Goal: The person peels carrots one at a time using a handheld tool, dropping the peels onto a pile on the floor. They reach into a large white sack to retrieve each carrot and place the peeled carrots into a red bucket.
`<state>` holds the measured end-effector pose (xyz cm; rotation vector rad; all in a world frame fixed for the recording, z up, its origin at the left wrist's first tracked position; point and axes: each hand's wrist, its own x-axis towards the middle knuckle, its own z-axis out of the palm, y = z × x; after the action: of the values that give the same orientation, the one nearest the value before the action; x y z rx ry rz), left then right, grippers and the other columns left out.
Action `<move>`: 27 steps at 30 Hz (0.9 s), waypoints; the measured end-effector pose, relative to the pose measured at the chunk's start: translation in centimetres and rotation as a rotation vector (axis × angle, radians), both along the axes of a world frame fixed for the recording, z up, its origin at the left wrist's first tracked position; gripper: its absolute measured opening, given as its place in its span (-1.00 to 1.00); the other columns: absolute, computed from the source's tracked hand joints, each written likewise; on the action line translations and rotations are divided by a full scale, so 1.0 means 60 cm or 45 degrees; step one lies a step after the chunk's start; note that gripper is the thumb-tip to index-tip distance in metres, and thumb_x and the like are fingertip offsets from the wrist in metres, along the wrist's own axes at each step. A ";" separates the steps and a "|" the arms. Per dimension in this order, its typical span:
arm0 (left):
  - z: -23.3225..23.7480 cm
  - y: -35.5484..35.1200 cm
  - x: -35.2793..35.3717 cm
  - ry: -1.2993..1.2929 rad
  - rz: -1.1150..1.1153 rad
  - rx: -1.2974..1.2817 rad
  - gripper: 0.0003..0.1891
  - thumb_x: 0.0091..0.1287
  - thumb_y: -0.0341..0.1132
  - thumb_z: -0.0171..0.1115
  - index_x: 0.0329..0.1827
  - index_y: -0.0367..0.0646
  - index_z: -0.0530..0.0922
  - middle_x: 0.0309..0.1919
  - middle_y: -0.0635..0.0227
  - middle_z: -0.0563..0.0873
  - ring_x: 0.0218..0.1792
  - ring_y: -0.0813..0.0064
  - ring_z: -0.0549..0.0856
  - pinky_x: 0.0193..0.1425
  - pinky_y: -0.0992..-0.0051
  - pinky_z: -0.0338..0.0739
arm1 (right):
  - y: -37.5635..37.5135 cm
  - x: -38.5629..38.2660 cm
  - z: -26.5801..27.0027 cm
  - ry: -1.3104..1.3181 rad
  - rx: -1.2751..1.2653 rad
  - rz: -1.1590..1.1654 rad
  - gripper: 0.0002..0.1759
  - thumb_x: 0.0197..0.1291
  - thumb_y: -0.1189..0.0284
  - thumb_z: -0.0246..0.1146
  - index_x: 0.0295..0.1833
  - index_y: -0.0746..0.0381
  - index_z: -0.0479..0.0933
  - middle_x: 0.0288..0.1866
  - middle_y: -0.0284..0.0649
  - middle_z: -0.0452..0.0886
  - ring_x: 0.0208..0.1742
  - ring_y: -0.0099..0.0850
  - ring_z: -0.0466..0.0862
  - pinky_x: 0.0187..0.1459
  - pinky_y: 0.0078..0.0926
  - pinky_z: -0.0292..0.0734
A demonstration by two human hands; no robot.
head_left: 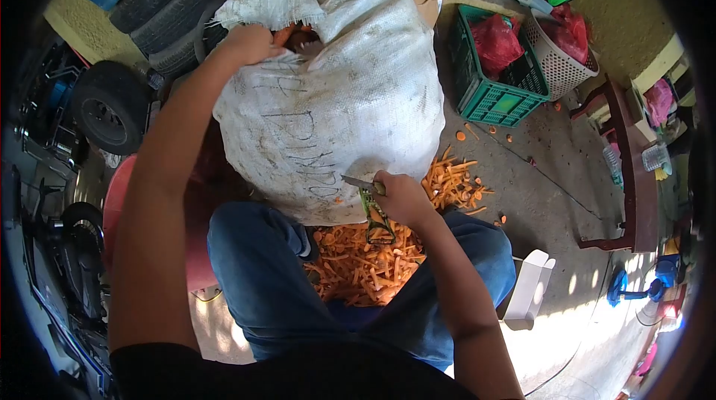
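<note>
A big white woven sack point(350, 94) stands in front of me, its mouth open at the top with carrots point(294, 36) showing inside. My left hand point(250, 42) reaches into the sack's mouth, its fingers closed by a carrot; whether it grips it I cannot tell. My right hand point(399, 199) rests low against the sack and holds a knife point(356, 183) together with a green peeler point(375, 219). A heap of orange carrot peelings point(373, 262) lies on the floor between my knees.
A green crate point(496, 102) with a red bag and a white basket point(561, 64) stand at the back right. A dark wooden bench point(634, 176) is at right, tyres point(112, 105) at left, a red stool edge point(119, 199) beside my left leg.
</note>
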<state>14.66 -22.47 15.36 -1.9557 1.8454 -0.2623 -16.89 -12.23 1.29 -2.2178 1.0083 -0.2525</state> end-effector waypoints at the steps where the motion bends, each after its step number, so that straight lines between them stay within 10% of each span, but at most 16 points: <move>1: 0.000 0.008 0.024 0.157 -0.146 -0.240 -0.61 0.12 0.02 -0.04 -0.49 -0.13 0.55 -0.50 0.20 0.58 -0.43 0.14 0.54 -0.35 0.30 0.40 | 0.002 -0.001 0.004 0.019 0.001 -0.014 -0.76 -0.03 0.31 0.08 -0.29 0.24 0.38 -0.52 0.00 0.48 -0.37 -0.05 0.48 -0.32 -0.18 0.34; 15: -0.004 0.200 -0.006 0.527 -0.649 -0.676 -0.72 0.09 -0.24 0.08 -0.68 -0.22 0.36 -0.61 0.19 0.48 -0.47 0.22 0.48 -0.29 0.36 0.33 | 0.011 -0.033 0.000 0.055 -0.064 -0.086 -0.76 -0.04 0.32 0.09 -0.27 0.23 0.39 -0.52 -0.01 0.49 -0.40 -0.05 0.49 -0.34 -0.17 0.36; 20: 0.035 0.174 -0.058 0.684 0.009 -0.635 -0.67 0.15 -0.07 0.00 -0.32 -0.20 0.41 -0.43 0.11 0.55 -0.29 0.14 0.52 -0.21 0.32 0.37 | 0.019 -0.026 0.028 -0.053 0.121 -0.042 -0.76 -0.01 0.31 0.10 -0.35 0.30 0.40 -0.58 0.01 0.45 -0.44 -0.06 0.48 -0.40 -0.23 0.34; 24: -0.036 0.059 -0.041 0.566 -0.118 -0.897 -0.50 0.15 0.08 -0.07 -0.13 -0.23 0.39 -0.30 0.04 0.55 -0.23 0.17 0.55 -0.19 0.28 0.39 | 0.015 -0.037 0.066 -0.240 0.237 -0.018 -0.79 0.08 0.36 0.07 -0.33 0.31 0.42 -0.61 -0.10 0.44 -0.55 -0.45 0.44 -0.41 -0.48 0.32; 27: -0.007 0.012 -0.110 1.050 0.072 -0.323 -0.48 0.12 0.09 -0.04 -0.14 -0.24 0.41 -0.31 0.05 0.56 -0.25 0.20 0.56 -0.20 0.28 0.40 | -0.008 -0.062 0.129 -0.186 0.211 -0.046 -0.82 0.08 0.40 0.05 -0.33 0.33 0.41 -0.55 -0.09 0.46 -0.47 -0.47 0.45 -0.38 -0.49 0.32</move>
<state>8.03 -21.77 14.93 -2.5268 2.3075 0.4202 -20.59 -12.73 9.02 -2.0031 0.9547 -0.3301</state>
